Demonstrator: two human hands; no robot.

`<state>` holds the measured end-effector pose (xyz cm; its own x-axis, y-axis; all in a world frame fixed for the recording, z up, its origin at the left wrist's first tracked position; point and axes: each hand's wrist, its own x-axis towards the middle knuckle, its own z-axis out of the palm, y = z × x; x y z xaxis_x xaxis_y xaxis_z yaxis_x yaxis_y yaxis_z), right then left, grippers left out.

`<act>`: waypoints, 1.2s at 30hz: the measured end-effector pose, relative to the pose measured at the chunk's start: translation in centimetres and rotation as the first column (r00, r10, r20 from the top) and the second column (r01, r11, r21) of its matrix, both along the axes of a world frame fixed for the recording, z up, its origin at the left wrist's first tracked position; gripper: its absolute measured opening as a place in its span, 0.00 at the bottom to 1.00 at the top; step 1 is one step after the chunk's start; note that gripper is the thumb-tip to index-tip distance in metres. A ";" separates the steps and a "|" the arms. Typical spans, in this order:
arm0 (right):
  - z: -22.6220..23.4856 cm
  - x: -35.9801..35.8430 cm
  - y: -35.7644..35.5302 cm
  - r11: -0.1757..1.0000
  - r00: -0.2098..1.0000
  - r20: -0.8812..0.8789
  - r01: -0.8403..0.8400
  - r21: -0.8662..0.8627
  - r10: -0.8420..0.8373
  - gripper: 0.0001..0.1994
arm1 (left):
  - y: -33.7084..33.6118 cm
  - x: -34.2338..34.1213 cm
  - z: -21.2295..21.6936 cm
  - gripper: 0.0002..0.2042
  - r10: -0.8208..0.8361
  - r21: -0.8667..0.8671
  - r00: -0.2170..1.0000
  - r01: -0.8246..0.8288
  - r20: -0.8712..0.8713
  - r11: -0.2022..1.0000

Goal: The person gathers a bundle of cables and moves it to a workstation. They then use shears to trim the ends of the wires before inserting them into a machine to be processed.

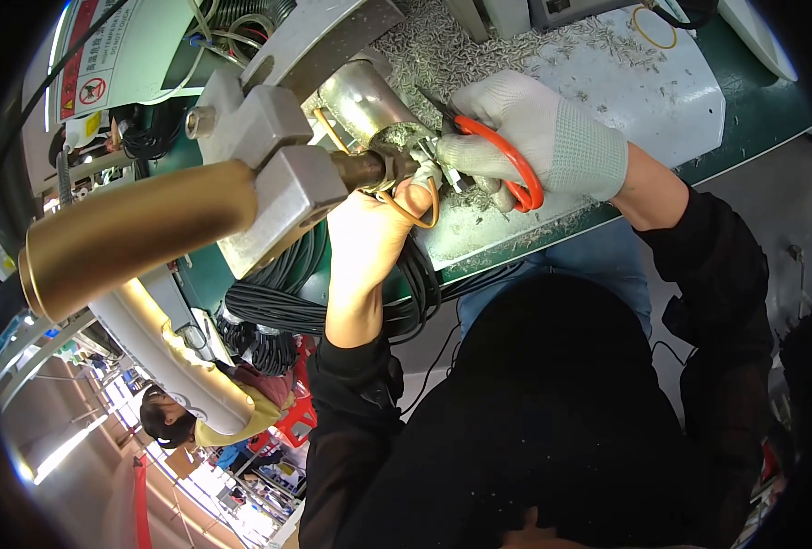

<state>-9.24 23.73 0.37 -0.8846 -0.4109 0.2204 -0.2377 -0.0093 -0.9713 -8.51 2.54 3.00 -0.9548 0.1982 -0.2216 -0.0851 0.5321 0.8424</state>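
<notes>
My left hand (369,233), bare with a pale covering on a fingertip, reaches up to the metal nozzle (369,169) of the machine. Its fingers are closed at a small silver-and-black metal piece (454,174), partly hidden; what exactly they pinch is unclear. An orange cord loop (435,212) hangs by those fingers. My right hand (525,133), in a white knitted glove, is closed around red-handled scissors (527,178). Their dark pointed tip sticks out toward the upper left. The gloved fingertips meet the small metal piece beside a shiny metal cylinder (360,99).
Silver metal bits (433,41) are heaped behind the cylinder and scattered over a white sheet (676,114) on the green table. A large brass-coloured cylinder (140,233) with metal clamps crosses the left. Black cable coils (273,306) lie near my left forearm. Another person (241,416) is at lower left.
</notes>
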 end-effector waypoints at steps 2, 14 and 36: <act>0.4 -0.1 0.0 1.000 0.993 0.115 -0.013 -0.025 0.016 0.15 | 0.0 -0.1 0.0 0.22 -0.012 -0.023 0.999 0.011 -0.039 1.000; 0.7 -0.1 0.0 0.993 0.907 0.409 -0.070 -0.091 0.101 0.14 | 0.4 -0.3 0.0 0.17 -0.074 -0.130 0.984 0.053 -0.162 0.990; 1.1 0.6 -0.4 1.000 0.930 0.368 0.016 0.001 -0.015 0.17 | 0.1 -1.2 -1.2 0.14 -0.021 0.391 0.999 0.004 0.039 0.920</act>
